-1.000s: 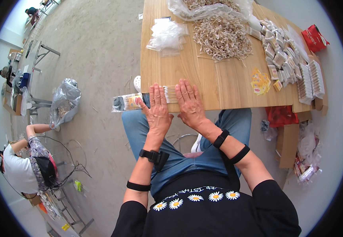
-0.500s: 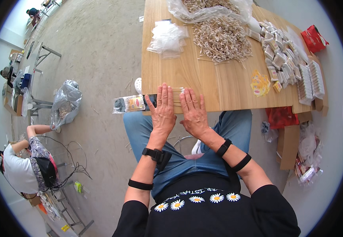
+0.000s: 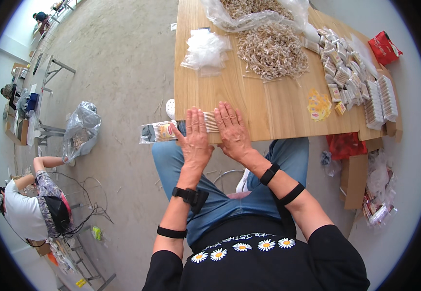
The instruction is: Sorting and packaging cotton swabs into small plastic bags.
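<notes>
Both hands lie flat at the near left corner of the wooden table [image 3: 278, 114], fingers stretched out. Between them shows a row of cotton swabs [image 3: 211, 122], lying side by side. My left hand [image 3: 195, 140] rests over the left part of the row. At the row's other end my right hand [image 3: 233, 133] presses its fingers down, partly covering the swabs. Beyond my left thumb, a clear plastic pack [image 3: 164, 131] with swabs and a yellow label sticks out past the table's left edge. A dark strip [image 3: 181, 127] lies between pack and left fingers; what it is I cannot tell.
Farther back are a stack of clear bags [image 3: 205, 52] and a heap of loose swabs [image 3: 272, 52]. To the right lie yellow labels [image 3: 319, 105], many filled swab packs [image 3: 345, 75] and a red bag [image 3: 384, 47]. Another person [image 3: 26, 206] works at far left.
My right hand has slid left toward my left hand, and less of the swab row shows between them. My left hand has shifted slightly left and nearer to me.
</notes>
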`<state>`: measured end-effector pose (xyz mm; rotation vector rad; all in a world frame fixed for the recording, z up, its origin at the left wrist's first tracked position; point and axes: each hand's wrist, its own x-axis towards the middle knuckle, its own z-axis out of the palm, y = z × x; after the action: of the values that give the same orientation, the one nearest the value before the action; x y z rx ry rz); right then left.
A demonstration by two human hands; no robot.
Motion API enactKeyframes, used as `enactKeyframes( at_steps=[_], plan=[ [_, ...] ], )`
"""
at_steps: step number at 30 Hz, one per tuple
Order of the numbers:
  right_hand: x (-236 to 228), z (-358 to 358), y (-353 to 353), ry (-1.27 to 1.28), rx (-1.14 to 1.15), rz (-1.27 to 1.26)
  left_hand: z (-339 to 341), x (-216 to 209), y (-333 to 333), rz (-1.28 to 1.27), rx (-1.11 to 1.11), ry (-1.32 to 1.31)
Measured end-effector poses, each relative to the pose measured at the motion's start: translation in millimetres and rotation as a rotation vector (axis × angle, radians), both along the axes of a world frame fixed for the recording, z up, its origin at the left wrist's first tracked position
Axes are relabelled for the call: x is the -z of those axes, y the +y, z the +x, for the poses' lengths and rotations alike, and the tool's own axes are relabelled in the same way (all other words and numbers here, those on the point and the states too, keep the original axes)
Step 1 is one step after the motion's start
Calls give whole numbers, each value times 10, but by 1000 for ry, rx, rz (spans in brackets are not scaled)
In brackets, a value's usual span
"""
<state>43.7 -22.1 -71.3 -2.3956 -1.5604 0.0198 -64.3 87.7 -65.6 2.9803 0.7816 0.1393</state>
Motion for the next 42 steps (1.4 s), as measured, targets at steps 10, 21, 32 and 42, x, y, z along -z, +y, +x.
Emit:
enactKeyframes(
  at_steps=[10,21,32,42],
  plan=[
    [-60,-28,147,-31,-73,23,-6,27,70,13,-16,19],
    [-92,-12,151,53,-92,30,4,135,-2,74,20,-44],
    [23,-121,148,64,-59,68,11,172,-6,164,-22,-30],
    [126,-116,120,-20,-3,30,132,297,-167,118,-42,-133]
  ],
)
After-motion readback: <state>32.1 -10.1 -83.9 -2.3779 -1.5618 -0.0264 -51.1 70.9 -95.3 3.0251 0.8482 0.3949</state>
